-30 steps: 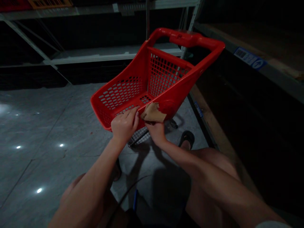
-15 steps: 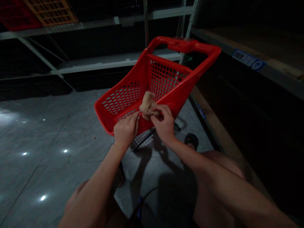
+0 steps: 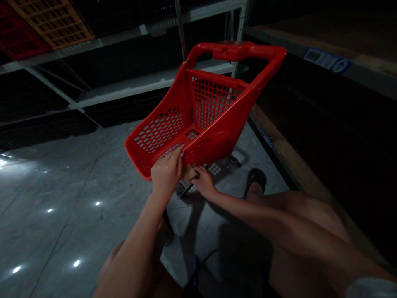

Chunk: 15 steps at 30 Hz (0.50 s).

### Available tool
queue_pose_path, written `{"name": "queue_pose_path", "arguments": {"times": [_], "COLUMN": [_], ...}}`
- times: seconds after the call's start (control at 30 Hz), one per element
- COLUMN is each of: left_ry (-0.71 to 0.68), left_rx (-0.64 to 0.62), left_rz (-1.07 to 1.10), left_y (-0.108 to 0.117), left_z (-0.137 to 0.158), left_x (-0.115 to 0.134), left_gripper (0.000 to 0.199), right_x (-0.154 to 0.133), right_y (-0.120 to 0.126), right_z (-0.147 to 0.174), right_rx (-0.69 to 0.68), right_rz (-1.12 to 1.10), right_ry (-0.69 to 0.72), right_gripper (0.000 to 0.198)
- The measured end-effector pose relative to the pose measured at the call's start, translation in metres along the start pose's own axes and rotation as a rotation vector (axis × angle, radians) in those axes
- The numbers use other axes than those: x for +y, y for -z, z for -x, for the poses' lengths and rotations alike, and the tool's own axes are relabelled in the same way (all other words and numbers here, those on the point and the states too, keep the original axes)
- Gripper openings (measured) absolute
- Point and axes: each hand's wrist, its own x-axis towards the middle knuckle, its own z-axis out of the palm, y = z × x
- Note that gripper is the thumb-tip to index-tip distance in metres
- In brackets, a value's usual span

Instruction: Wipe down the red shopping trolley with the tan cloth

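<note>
In front of me stands a red plastic shopping cart (image 3: 217, 140) with perforated basket walls. My left hand (image 3: 167, 169) grips the near upper rim of the basket, its fingers curled over the edge. Lower down, beneath the basket's near side wall, my right hand (image 3: 204, 181) pinches a crumpled beige cloth (image 3: 191, 174). The cloth is bunched up against the underside of the basket, partly hidden by my fingers. Nothing lies in the part of the basket that shows.
Metal shelving (image 3: 124, 89) runs behind the cart, with a yellow crate (image 3: 56, 22) and a red crate (image 3: 21, 33) at upper left. A shelf with a blue-and-white label (image 3: 327, 60) borders the right. Below are grey floor (image 3: 102, 231) and my sandalled foot (image 3: 257, 178).
My right hand has moved the cloth from above the near rim down to below the basket's outer side. My left hand stays on the rim, and the view has shifted slightly.
</note>
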Motion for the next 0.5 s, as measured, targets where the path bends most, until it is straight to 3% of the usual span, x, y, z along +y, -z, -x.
{"name": "queue_pose_path", "arguments": {"times": [0.13, 0.27, 0.33, 0.4, 0.5], "left_ry": [0.006, 0.071, 0.069, 0.064, 0.076], "left_rx": [-0.118, -0.165, -0.197, -0.210, -0.182], "left_rz": [0.117, 0.119, 0.135, 0.156, 0.166], "left_y": [0.016, 0.034, 0.038, 0.038, 0.035], "left_z": [0.001, 0.010, 0.015, 0.020, 0.025], "left_x": [-0.005, -0.022, -0.031, -0.036, -0.036], "left_gripper": [0.038, 0.035, 0.035, 0.036, 0.037], "right_x": [-0.051, -0.090, -0.088, -0.075, -0.046], "right_y": [0.037, 0.068, 0.068, 0.057, 0.027], "right_z": [-0.018, -0.039, -0.042, -0.040, -0.026], "right_rx": [0.144, 0.399, 0.438, 0.377, 0.285], "right_rz": [-0.031, 0.007, 0.003, -0.026, -0.132], "right_ry": [0.204, 0.377, 0.410, 0.380, 0.187], "right_gripper": [0.021, 0.020, 0.022, 0.023, 0.023]}}
